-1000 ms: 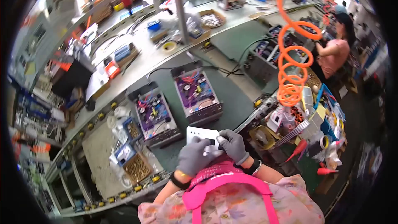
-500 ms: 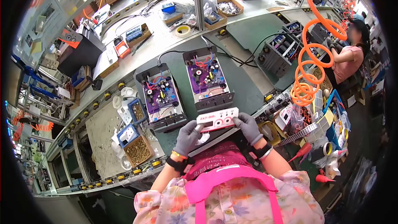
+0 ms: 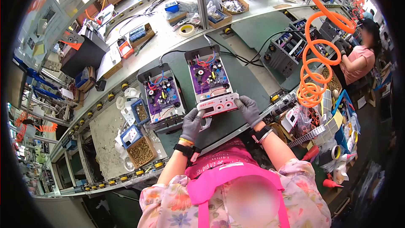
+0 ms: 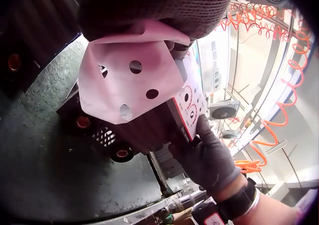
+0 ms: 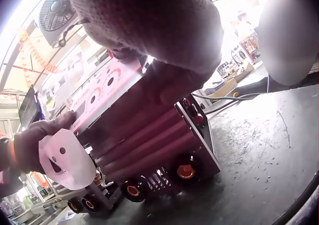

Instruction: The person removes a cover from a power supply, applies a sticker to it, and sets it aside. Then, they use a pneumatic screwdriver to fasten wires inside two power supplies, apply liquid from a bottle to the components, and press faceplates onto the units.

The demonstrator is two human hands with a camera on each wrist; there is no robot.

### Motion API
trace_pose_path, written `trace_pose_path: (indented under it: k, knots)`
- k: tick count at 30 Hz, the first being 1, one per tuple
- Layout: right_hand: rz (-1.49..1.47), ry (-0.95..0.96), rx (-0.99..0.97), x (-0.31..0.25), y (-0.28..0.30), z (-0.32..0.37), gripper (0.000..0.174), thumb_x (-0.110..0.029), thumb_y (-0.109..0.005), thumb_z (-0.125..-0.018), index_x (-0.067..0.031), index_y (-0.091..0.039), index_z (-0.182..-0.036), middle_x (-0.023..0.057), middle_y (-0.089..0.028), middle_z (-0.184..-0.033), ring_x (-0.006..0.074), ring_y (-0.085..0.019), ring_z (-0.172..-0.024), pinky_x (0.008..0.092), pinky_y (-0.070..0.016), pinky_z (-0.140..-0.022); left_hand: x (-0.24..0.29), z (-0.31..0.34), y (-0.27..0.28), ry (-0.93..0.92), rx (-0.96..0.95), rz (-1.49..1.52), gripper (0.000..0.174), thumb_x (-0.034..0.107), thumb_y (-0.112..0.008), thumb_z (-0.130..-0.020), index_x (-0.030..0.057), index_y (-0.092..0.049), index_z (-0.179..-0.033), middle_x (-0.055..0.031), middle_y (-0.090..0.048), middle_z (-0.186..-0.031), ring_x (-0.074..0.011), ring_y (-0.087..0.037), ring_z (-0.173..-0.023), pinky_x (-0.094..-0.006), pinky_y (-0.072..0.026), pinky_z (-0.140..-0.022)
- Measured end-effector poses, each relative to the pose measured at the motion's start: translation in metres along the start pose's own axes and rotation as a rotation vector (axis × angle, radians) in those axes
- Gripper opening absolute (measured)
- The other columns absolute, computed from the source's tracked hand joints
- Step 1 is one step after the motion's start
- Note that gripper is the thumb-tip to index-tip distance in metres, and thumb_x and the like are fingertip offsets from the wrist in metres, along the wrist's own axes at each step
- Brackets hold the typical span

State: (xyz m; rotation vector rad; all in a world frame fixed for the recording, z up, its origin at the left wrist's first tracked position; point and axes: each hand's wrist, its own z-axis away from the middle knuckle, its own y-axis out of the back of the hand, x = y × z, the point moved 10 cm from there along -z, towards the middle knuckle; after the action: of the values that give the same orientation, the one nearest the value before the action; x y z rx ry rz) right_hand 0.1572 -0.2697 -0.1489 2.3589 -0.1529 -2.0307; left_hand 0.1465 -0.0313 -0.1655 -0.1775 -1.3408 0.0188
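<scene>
A white panel sticker [image 3: 218, 104] with red print and round holes spans both gloved hands. My left hand [image 3: 192, 125] pinches its left end; my right hand [image 3: 249, 110] pinches the right end. Under the left hand hangs a thin white sheet [image 4: 132, 80] with punched holes, also held in its fingers. The sticker overlaps the front of the right-hand open metal case [image 3: 209, 71], lying along its top edge in the right wrist view. That case shows a purple circuit board and coloured wires. To its left is a similar open case [image 3: 162, 95].
Boxes of small brass-coloured parts [image 3: 141, 153] sit at the left by the roller edge. An orange coiled hose [image 3: 314, 59] hangs at the right, above a cluttered bin [image 3: 312, 120]. Another person [image 3: 358, 61] works at the far right. A tape roll [image 3: 186, 30] lies behind the cases.
One second ago the sticker's plain side faced up near my body. It was then turned printed side up, and both hands have carried it forward to the right-hand case's front.
</scene>
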Motion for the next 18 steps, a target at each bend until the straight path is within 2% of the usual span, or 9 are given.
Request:
trace_pose_path:
  k: [3, 7, 12, 18]
  knots:
    - [0.024, 0.028, 0.001, -0.006, 0.000, 0.000, 0.022, -0.023, -0.060, -0.092, -0.0015, -0.062, -0.085, -0.0042, -0.054, -0.073, 0.0040, -0.046, -0.073, 0.0225, -0.0409, -0.066, -0.009, 0.000, 0.005, 0.100, 0.008, -0.036, 0.022, 0.014, -0.057, -0.092, 0.0009, -0.063, -0.110, -0.0009, -0.066, -0.096, -0.0051, -0.056, -0.084, -0.0207, -0.0444, -0.074]
    - [0.050, 0.066, 0.025, -0.007, 0.001, -0.002, 0.024, -0.021, -0.061, -0.090, 0.0014, -0.061, -0.082, 0.0026, -0.053, -0.070, 0.0076, -0.047, -0.068, 0.0255, -0.0407, -0.062, -0.002, -0.003, 0.003, -0.042, 0.016, 0.002, 0.022, 0.014, -0.057, -0.092, 0.0021, -0.064, -0.109, 0.0015, -0.066, -0.091, -0.0027, -0.054, -0.075, -0.0177, -0.0433, -0.063]
    - [0.097, 0.097, 0.020, -0.016, 0.000, -0.003, 0.023, -0.020, -0.061, -0.090, 0.0014, -0.061, -0.080, 0.0035, -0.051, -0.069, 0.0085, -0.047, -0.067, 0.0253, -0.0402, -0.062, -0.005, -0.003, 0.006, -0.024, 0.034, 0.007, 0.021, 0.016, -0.058, -0.092, 0.0036, -0.064, -0.108, 0.0033, -0.065, -0.088, 0.0003, -0.051, -0.067, -0.0149, -0.0386, -0.050]
    - [0.091, 0.081, 0.020, -0.013, 0.001, -0.004, 0.022, -0.019, -0.062, -0.089, 0.0011, -0.062, -0.082, 0.0026, -0.050, -0.069, 0.0083, -0.046, -0.067, 0.0249, -0.0398, -0.061, -0.002, -0.002, 0.003, -0.020, 0.023, 0.007, 0.020, 0.018, -0.058, -0.092, 0.0057, -0.065, -0.106, 0.0071, -0.061, -0.077, 0.0017, -0.045, -0.055, -0.0157, -0.0361, -0.044]
